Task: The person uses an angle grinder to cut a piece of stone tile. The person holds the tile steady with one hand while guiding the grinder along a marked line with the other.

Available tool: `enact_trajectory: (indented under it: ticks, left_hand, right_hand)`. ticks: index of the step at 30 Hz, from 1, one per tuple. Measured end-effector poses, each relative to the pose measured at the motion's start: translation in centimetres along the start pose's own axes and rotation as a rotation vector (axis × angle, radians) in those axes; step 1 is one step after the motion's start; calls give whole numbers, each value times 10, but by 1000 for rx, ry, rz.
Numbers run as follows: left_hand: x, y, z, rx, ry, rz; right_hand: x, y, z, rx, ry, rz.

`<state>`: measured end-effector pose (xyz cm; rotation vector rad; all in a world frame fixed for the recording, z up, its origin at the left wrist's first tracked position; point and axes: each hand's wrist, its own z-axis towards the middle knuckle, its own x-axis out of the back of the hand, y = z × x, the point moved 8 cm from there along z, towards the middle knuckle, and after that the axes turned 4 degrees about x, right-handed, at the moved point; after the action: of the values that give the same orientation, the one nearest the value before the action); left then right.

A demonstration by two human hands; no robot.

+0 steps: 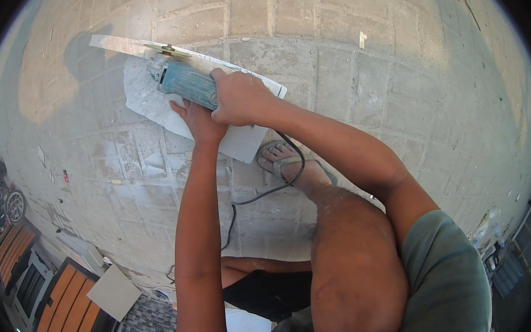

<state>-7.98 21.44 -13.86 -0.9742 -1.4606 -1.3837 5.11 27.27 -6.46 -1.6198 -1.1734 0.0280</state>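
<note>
My right hand is wrapped around the rear of a blue-green angle grinder. The grinder's thin disc stands along the far edge of a pale, dust-covered slab lying on the ground. My left hand rests on the slab beneath the grinder; its outer finger sticks out to the side, and the other fingertips are partly hidden by the tool. A long light strip runs along the slab's far side, past the disc. From the grinder, a black cord trails toward me.
My sandalled foot stands close to the slab's near right corner, with the cord over it. Around lies dusty paving with small chips. At lower left are slatted wooden panels, a square tile and a parked motorcycle.
</note>
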Motion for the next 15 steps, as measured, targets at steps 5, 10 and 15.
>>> enact_trajectory:
  ticks: [5, 10, 15]
  left_hand:
    - [0, 1, 0, 17, -58, 7]
    - [1, 2, -1, 14, -57, 15]
    - [3, 2, 0, 4, -34, -9]
  right_hand:
    - [-2, 3, -1, -5, -7, -7]
    - [0, 2, -4, -9, -19, -7]
    - [0, 4, -5, 6, -5, -4]
